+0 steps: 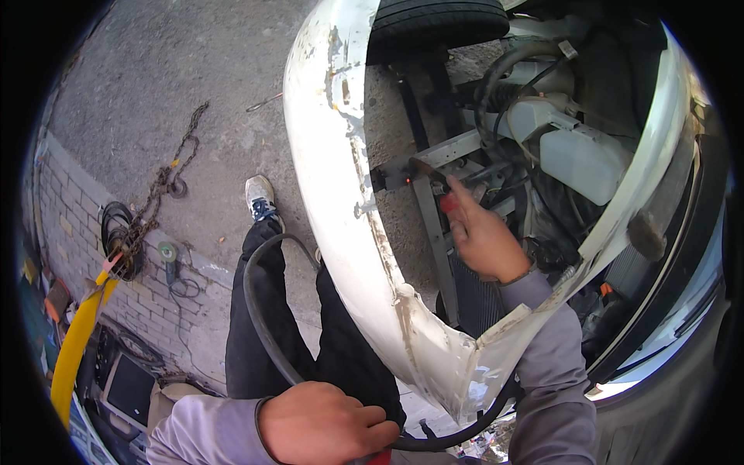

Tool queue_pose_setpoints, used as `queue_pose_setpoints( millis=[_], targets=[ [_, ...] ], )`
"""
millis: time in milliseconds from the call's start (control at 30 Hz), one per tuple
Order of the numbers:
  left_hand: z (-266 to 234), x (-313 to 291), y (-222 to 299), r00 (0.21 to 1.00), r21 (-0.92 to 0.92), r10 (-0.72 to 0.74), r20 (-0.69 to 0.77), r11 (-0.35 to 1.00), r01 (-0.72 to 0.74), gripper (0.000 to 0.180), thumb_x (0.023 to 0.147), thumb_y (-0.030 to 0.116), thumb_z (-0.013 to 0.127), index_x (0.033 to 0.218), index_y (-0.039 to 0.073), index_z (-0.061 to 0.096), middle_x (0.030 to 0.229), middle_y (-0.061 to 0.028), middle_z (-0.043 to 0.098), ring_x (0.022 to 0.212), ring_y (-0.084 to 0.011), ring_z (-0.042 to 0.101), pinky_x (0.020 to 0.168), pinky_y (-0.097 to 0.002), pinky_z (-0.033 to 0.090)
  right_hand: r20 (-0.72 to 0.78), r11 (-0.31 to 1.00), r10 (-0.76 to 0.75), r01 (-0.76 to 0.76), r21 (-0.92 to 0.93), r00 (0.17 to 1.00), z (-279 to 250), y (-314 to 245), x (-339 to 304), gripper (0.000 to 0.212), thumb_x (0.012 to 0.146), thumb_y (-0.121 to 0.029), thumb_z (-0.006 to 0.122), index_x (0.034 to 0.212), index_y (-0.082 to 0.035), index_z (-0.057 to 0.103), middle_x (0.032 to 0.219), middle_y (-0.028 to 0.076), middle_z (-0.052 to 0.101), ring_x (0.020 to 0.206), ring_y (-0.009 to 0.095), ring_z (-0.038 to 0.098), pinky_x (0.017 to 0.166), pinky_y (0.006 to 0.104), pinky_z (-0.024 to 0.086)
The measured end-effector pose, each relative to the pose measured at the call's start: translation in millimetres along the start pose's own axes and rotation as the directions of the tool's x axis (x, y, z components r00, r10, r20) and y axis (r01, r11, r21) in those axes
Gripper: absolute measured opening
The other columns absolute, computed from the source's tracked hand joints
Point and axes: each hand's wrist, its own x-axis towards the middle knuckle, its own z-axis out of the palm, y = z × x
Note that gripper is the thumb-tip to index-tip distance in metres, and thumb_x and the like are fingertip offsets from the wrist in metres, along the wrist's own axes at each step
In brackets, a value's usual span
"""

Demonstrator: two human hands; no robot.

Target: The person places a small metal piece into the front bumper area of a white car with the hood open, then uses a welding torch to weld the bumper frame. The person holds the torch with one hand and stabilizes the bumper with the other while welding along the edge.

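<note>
My right hand (484,240) reaches inside the opened front of a white vehicle, closed round a red-handled tool (449,203), its index finger stretched along it. The tool's tip is hard to make out. A small red glow (408,180) shows just beyond, at the corner of a metal frame (446,151). Low in the head view, my left hand (329,425) is curled closed; a red part (380,457) peeks out beneath it, its kind hidden. A thick black cable (262,329) loops over my leg to this hand and emerges on its right, running under my right forearm.
The white body panel (325,147), scraped and rusty, curves between me and the bay. A white plastic tank (581,163), hoses and a tyre (438,27) lie inside. On the ground are a rusty chain with a hook (178,186), an angle grinder (168,260) and a yellow strap (77,341).
</note>
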Motion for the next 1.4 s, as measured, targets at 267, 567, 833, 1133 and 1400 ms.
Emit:
queue_pose_setpoints(
  millis=[267, 567, 833, 1133, 1400],
  targets=[
    [-5, -6, 3, 1.000, -0.036, -0.022, 0.013, 0.999, 0.022, 0.022, 0.089, 0.018, 0.064, 0.107, 0.006, 0.062, 0.080, -0.0067, 0.059, 0.069, -0.0237, 0.069, 0.055, -0.0352, 0.055, -0.036, 0.996, 0.078, -0.076, 0.051, 0.996, 0, -4, 1, 0.073, 0.094, -0.010, 0.060, 0.162, -0.012, 0.035, 0.104, 0.029, 0.072, 0.097, 0.048, 0.071, 0.086, 0.0516, 0.056],
    [-5, -10, 0, 1.000, -0.035, -0.009, 0.024, 0.999, 0.010, 0.022, 0.089, 0.017, 0.063, 0.108, 0.005, 0.062, 0.082, -0.0071, 0.058, 0.070, -0.0245, 0.069, 0.055, -0.0359, 0.055, 0.025, 0.996, 0.086, -0.086, -0.010, 0.996, 0, 12, -14, 0.075, 0.094, -0.007, 0.057, 0.164, -0.008, 0.031, 0.101, 0.026, 0.073, 0.091, 0.040, 0.072, 0.087, 0.0403, 0.056],
    [-3, -5, 3, 0.998, 0.015, -0.007, 0.056, 1.000, 0.006, 0.022, 0.089, 0.017, 0.063, 0.107, 0.005, 0.061, 0.082, -0.0073, 0.058, 0.071, -0.0243, 0.069, 0.055, -0.0362, 0.055, 0.035, 0.987, 0.157, -0.155, -0.037, 0.987, 9, 0, 0, 0.074, 0.095, -0.007, 0.057, 0.165, -0.013, 0.032, 0.108, 0.026, 0.072, 0.096, 0.041, 0.072, 0.090, 0.0401, 0.056],
    [-3, -4, 3, 1.000, -0.026, 0.006, 0.021, 1.000, -0.005, 0.025, 0.089, 0.016, 0.062, 0.111, 0.003, 0.061, 0.083, -0.0076, 0.058, 0.071, -0.0243, 0.069, 0.055, -0.0361, 0.055, -0.032, 0.984, 0.163, -0.160, 0.083, 0.986, 1, 4, 2, 0.075, 0.095, -0.008, 0.058, 0.165, -0.012, 0.031, 0.101, 0.027, 0.071, 0.092, 0.042, 0.072, 0.087, 0.0428, 0.056],
    [-5, -4, 2, 0.999, -0.025, -0.002, 0.046, 1.000, 0.003, 0.028, 0.089, 0.016, 0.062, 0.114, 0.002, 0.062, 0.084, -0.0077, 0.059, 0.072, -0.0247, 0.069, 0.056, -0.0361, 0.055, -0.103, 0.988, 0.144, -0.136, 0.075, 0.984, 5, 7, 8, 0.077, 0.094, -0.008, 0.061, 0.164, -0.009, 0.030, 0.104, 0.026, 0.075, 0.095, 0.043, 0.073, 0.089, 0.0463, 0.057]
  ],
)
